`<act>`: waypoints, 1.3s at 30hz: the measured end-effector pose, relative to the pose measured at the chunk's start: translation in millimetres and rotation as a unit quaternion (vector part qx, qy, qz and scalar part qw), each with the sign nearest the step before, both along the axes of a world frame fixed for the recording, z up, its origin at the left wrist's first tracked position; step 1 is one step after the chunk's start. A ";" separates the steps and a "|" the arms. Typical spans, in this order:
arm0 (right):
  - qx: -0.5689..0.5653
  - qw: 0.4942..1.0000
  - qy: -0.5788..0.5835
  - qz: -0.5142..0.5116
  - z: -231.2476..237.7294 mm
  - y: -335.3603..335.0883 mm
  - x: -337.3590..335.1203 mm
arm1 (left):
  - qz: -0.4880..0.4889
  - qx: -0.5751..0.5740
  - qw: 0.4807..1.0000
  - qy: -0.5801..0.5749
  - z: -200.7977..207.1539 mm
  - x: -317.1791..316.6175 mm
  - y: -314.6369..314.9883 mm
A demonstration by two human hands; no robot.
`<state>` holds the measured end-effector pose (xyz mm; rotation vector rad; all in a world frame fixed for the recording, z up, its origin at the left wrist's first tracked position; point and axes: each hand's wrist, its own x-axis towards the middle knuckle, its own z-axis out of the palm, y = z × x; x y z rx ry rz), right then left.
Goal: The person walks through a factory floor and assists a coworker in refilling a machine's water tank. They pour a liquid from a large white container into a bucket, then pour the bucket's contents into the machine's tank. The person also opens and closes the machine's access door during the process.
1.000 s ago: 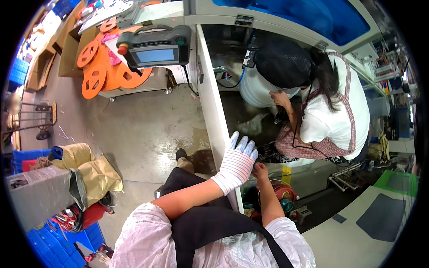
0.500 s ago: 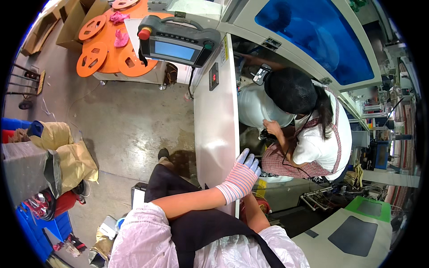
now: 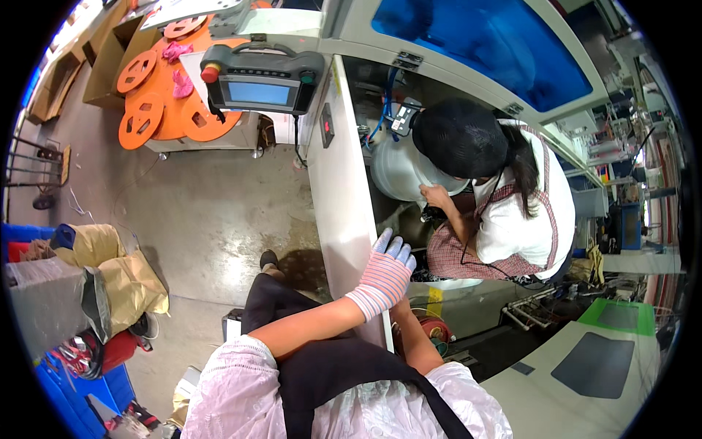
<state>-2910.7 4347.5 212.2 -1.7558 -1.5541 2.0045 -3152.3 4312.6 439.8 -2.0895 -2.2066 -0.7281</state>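
While the gloved left hand (image 3: 382, 274) rests on its top edge, the white panel (image 3: 342, 219) stands directly beneath.
Long, flat and glossy, the panel bears a dark inset plate (image 3: 327, 126) with a red spot toward its far end; the left hand's fingers are slightly parted and laid over the edge, touching it, while the right hand (image 3: 401, 307) is mostly hidden behind the left, so whether it pinches anything I cannot tell.
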 end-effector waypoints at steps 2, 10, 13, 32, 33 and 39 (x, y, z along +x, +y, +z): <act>-0.005 0.998 -0.061 -0.023 6.4 -1.6 6.4 | 0.003 0.002 0.998 -0.069 8.0 -1.5 0.3; -0.033 0.995 -0.045 -0.088 10.6 -2.0 21.1 | 0.007 -0.054 0.998 -0.019 25.8 0.2 7.6; -0.055 0.992 -0.050 -0.105 1.6 -3.1 22.7 | 0.013 -0.063 0.998 -0.010 26.1 3.3 11.5; -0.025 0.990 -0.037 -0.131 1.0 4.0 42.4 | 0.022 -0.103 0.994 0.028 25.5 9.4 19.1; -0.012 0.992 -0.038 -0.123 2.1 3.3 42.5 | 0.022 -0.103 0.994 0.029 25.7 9.4 18.8; -0.010 0.992 -0.047 -0.114 10.1 -1.4 40.6 | 0.022 -0.106 0.994 0.024 26.6 9.5 16.8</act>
